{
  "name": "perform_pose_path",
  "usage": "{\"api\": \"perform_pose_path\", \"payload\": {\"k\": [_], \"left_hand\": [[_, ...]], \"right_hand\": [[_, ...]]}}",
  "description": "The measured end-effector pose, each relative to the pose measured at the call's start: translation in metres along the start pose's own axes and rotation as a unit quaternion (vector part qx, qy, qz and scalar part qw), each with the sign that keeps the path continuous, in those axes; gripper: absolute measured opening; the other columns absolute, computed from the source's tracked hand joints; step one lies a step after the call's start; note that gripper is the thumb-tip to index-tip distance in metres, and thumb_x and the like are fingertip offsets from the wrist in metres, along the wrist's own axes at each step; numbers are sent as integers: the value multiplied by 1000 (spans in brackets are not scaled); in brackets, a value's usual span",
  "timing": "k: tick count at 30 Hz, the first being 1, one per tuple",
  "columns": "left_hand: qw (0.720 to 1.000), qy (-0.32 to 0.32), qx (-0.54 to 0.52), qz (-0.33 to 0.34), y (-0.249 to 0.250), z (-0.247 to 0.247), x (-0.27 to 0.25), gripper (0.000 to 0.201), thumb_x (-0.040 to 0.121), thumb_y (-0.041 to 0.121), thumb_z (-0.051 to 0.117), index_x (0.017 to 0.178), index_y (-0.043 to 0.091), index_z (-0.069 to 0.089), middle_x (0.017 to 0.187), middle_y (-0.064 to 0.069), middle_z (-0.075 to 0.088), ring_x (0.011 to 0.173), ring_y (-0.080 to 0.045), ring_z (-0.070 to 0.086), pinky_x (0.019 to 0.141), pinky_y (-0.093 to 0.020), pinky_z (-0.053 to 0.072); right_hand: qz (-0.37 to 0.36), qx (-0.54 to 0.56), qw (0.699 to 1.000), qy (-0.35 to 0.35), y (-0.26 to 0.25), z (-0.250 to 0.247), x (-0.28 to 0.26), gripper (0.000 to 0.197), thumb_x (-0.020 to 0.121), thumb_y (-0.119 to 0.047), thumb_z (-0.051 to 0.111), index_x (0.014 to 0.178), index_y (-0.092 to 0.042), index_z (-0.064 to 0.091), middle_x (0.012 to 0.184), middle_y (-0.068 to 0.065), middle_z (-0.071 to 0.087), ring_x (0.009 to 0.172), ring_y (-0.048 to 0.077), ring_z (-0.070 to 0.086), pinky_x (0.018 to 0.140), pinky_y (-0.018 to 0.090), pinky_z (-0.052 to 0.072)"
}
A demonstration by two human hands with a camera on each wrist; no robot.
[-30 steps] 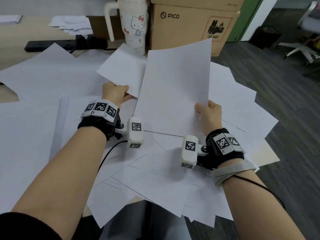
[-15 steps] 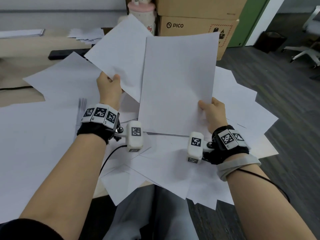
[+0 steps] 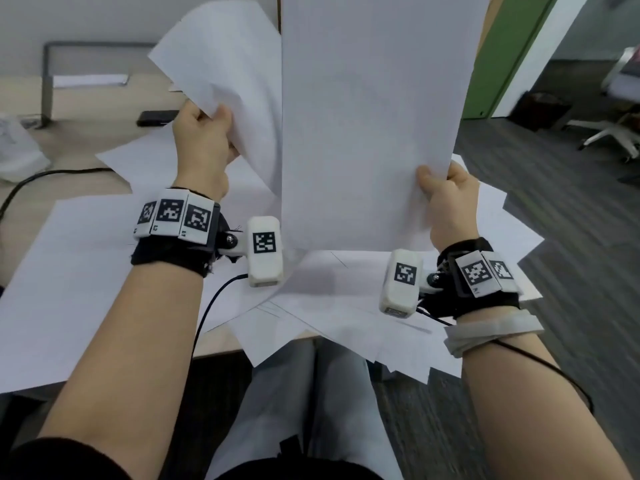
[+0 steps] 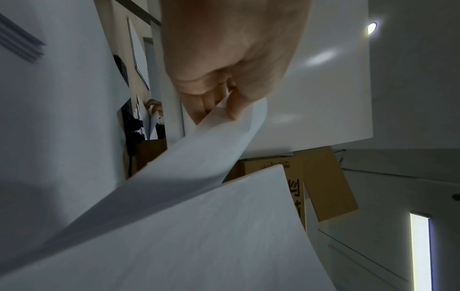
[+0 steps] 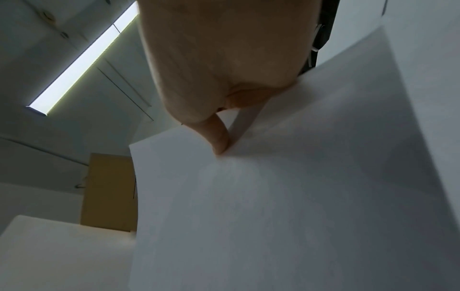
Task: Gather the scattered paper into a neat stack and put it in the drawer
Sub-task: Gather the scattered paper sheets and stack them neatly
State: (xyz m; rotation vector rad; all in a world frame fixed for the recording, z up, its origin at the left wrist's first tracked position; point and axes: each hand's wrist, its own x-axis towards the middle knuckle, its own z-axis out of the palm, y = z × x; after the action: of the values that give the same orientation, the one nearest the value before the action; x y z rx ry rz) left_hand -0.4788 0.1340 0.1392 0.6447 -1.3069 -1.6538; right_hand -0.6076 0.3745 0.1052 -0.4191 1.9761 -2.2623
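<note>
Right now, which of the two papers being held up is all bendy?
The sheet in the left hand: that left sheet curls over where the grip pinches its corner. The right hand holds the right sheet flat and upright, unlike it.

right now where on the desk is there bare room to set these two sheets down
Bare wood shows only at the far left desk, bordered by the black cable and the loose sheets' far edge. Near and right is crowded with overlapping paper past the desk edge.

White paper (image 3: 374, 116) fills the frame's centre, black-and-white checked tags (image 3: 173, 220) ring both wrists, and a green door (image 3: 498, 64) stands upper right.
</note>
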Motion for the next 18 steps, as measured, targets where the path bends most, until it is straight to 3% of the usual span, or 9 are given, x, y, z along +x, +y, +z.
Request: {"api": "perform_pose_path", "payload": {"k": [3,8,11,13,18], "left_hand": [[999,6,35,-19,2,-14,-1,13,96,7,48,98,18,55,101,0,65,87,-15,64,65,-24,56],[987,-19,127,-92,-5,-40,-10,21,97,9,50,118,9,51,104,0,63,85,-12,62,59,-20,52],[976,-41,170,-128,-15,-50,-24,14,98,9,48,110,13,52,93,3,61,76,-10,60,59,-21,52],[970,-53,189,-145,-23,-56,-31,16,98,8,48,112,14,53,95,1,62,75,-11,60,60,-22,52],[950,-89,223,-202,-43,-69,-47,20,97,3,46,114,8,54,105,-8,61,78,-14,61,63,-27,50]], "right_hand": [[9,-16,1000,-10,0,-2,-9,20,88,3,56,77,-11,64,75,1,64,72,16,59,69,26,51],[71,-46,996,-26,8,-2,-22,20,88,4,55,76,-11,61,73,2,61,62,12,57,61,21,48],[123,-98,986,-46,20,1,-30,9,86,5,54,89,6,63,79,8,60,68,18,55,67,26,46],[160,-124,978,-48,30,2,-36,22,85,6,54,103,17,57,84,11,57,76,21,52,70,31,45],[207,-189,959,-44,50,2,-52,29,82,3,55,105,21,51,81,13,52,73,23,49,68,35,41]]}}
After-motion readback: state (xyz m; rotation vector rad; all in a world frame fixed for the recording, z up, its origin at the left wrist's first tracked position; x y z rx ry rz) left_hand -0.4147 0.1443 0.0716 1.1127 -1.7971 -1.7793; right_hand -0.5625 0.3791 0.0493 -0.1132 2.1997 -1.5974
